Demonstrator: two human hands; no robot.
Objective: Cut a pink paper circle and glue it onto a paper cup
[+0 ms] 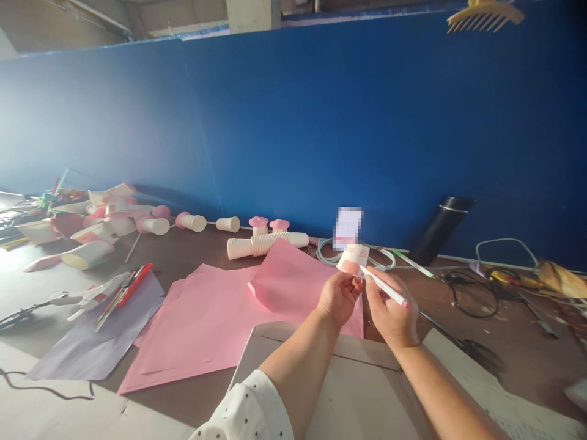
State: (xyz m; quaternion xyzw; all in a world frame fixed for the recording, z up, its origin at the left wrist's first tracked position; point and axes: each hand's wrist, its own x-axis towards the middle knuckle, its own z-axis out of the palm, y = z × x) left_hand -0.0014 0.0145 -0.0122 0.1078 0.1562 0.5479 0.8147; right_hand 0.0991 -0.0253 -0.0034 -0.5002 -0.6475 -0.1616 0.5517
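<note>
My left hand (340,297) is closed on the rim of a white paper cup (353,259), which is tipped with its base away from me. Pink marks and a pink patch show on the cup's side. In my right hand (393,313) I grip a white marker pen (387,287) with a pink end, its tip against or very close to the cup. Sheets of pink paper (197,324) lie under and to the left of my hands. Just behind the cup stands a blurred-out white rectangle (347,226).
A stack of paper cups (268,244) lies behind the pink paper. Cups with pink pieces (105,220) are heaped at left, near a red cutter (132,284) and scissors (59,299). At right are a black flask (443,229), cables (474,299) and dark scissors (477,353).
</note>
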